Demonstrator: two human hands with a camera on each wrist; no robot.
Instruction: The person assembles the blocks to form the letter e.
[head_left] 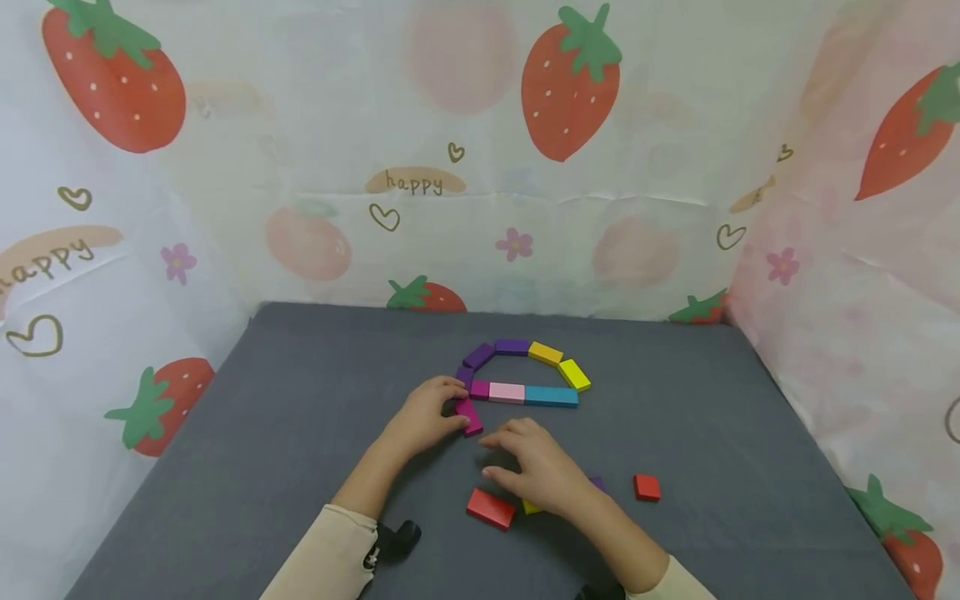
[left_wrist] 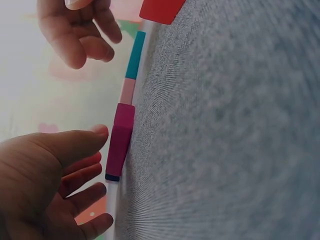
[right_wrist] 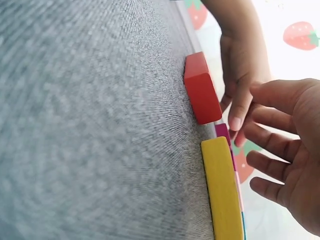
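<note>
My left hand [head_left: 429, 417] is at a magenta block [head_left: 471, 419], its fingertips by the block's far end and its thumb along the left side. In the left wrist view the thumb and loosely bent fingers of this hand [left_wrist: 55, 175] lie beside the magenta block [left_wrist: 120, 142], not wrapped round it. Above the cloth, to the right of that block, my right hand [head_left: 536, 467] hovers with relaxed, spread fingers and nothing in them. Behind the left fingers, a row holds a smaller magenta block [head_left: 480, 389], a pink block [head_left: 507, 392] and a blue block [head_left: 551, 396].
An arch of purple blocks [head_left: 512, 347], an orange-yellow block [head_left: 545, 353] and a yellow block [head_left: 574, 375] curves behind the row. Nearer lie a red block [head_left: 491, 509], a small red block [head_left: 647, 487] and a yellow block [right_wrist: 220, 190] partly under my right hand. Grey cloth [head_left: 300, 400] covers the table.
</note>
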